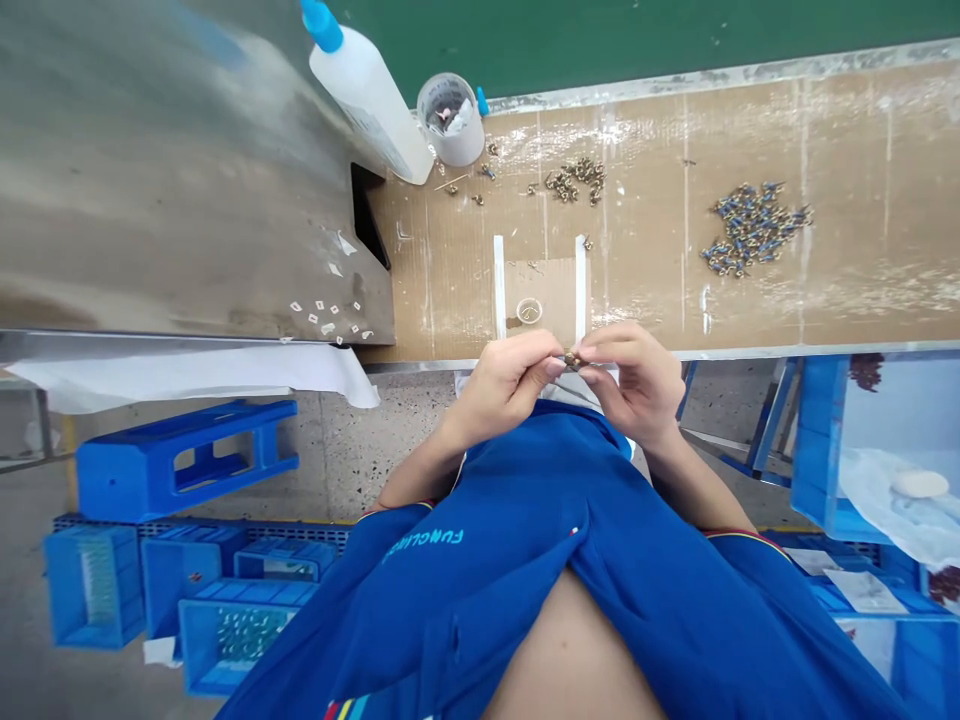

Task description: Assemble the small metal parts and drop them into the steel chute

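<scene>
At the near edge of the cardboard-covered bench, my left hand (517, 378) and my right hand (631, 380) meet, fingertips pinched on a small brass-coloured metal part (572, 360). Fingers hide much of this part, so its exact kind does not show. Just beyond my hands, a small round dish (529, 311) with thin bits in it sits on a cardboard piece between two white strips. Farther back lies a loose pile of small brass-coloured metal parts (576, 181). A bigger pile of similar parts with blue bits (754, 228) lies to the right.
A white bottle with a blue cap (367, 100) and a tub of scraps (451, 120) stand at the back left. A metal housing (187, 180) fills the left side. Blue bins (240, 630) stand below left, and another blue bin (817, 440) at right.
</scene>
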Available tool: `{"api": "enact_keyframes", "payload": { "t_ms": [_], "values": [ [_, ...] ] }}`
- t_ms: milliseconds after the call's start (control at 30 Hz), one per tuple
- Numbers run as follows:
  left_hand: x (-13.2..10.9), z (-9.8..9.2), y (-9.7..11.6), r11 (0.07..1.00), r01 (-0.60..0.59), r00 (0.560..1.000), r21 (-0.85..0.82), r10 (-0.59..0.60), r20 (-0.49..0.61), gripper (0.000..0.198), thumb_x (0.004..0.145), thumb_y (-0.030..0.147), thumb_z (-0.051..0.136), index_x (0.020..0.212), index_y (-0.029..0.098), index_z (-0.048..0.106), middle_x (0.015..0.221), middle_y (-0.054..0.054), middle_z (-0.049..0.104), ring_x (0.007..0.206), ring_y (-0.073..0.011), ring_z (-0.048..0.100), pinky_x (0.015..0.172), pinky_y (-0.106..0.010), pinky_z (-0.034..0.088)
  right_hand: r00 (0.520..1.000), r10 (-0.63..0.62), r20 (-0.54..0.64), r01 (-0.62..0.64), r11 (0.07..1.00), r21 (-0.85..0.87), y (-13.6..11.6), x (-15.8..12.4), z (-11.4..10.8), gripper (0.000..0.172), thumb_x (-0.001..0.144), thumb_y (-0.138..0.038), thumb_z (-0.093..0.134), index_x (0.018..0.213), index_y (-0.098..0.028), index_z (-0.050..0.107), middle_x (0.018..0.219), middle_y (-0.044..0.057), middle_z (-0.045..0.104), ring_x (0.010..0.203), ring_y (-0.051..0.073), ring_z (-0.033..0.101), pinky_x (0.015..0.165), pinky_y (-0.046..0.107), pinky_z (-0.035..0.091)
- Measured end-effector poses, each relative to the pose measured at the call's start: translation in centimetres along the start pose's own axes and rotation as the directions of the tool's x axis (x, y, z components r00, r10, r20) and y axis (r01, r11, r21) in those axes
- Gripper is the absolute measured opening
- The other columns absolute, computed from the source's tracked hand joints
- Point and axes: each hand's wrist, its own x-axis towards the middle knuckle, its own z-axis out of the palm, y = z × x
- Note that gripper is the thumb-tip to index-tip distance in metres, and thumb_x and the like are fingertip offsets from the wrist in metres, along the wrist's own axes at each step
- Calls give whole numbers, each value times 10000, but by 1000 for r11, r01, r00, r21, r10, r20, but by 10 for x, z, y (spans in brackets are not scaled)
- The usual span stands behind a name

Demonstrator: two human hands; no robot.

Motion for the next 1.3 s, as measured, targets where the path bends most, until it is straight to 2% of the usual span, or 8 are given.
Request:
{"api": "enact_keyframes", "payload": {
  "t_ms": [167, 267, 433, 600, 833, 1133, 1300],
  "values": [
    [-1, 3, -5, 986, -81, 995, 142, 88, -40, 341, 1067, 351, 403, 806, 174, 531, 710, -26, 567, 650, -122, 530, 589, -248, 412, 971, 237, 35, -239, 965, 112, -14, 5, 3, 120, 922, -349, 698, 915, -230, 707, 820, 27, 706, 738, 150, 666, 640, 286, 559],
    [-1, 4, -5, 978, -132, 988, 160, 143, -57, 316, 1068, 315, 408, 808, 173, 519, 700, -8, 536, 620, -106, 488, 567, -233, 391, 955, 292, 48, -296, 942, 160, -16, 6, 4, 126, 912, -348, 715, 882, -226, 708, 809, 19, 698, 726, 136, 654, 622, 267, 544],
    [0, 6, -3, 980, -113, 982, 164, 135, -128, 294, 1062, 287, 435, 824, 164, 558, 685, -3, 564, 615, -97, 514, 564, -224, 393, 958, 285, 23, -282, 933, 223, -15, 6, 6, 101, 899, -327, 735, 901, -229, 707, 843, 17, 705, 754, 136, 666, 637, 266, 549],
    [2, 6, -3, 954, -160, 980, 255, 183, -72, 324, 1062, 282, 438, 799, 163, 584, 703, -21, 642, 603, -96, 561, 556, -234, 390, 964, 262, 52, -267, 941, 208, -17, 9, 0, 78, 918, -242, 704, 844, -228, 686, 806, 1, 688, 724, 120, 647, 640, 257, 523],
    [6, -2, 1, 860, -258, 958, 440, 286, 3, 325, 1040, 196, 454, 728, 167, 541, 617, 20, 585, 516, -79, 473, 521, -227, 342, 967, 191, 170, -207, 975, 82, -23, 19, -11, 213, 936, -274, 677, 742, -219, 606, 769, 6, 678, 667, 128, 611, 625, 279, 501],
    [5, 0, -1, 853, -255, 962, 456, 270, 33, 302, 992, 97, 448, 706, 164, 518, 602, 32, 571, 501, -75, 468, 492, -224, 314, 954, 174, 244, -185, 983, 21, -22, 23, -14, 263, 957, -270, 640, 717, -223, 546, 746, 2, 668, 646, 125, 583, 606, 272, 469],
    [7, 0, -5, 864, -260, 962, 432, 273, 34, 333, 1017, 143, 434, 686, 174, 467, 575, 32, 519, 481, -74, 440, 486, -238, 289, 947, 228, 228, -237, 971, 14, -21, 24, -13, 255, 954, -306, 650, 720, -218, 597, 748, 10, 685, 672, 135, 612, 632, 283, 488]
  ]
}}
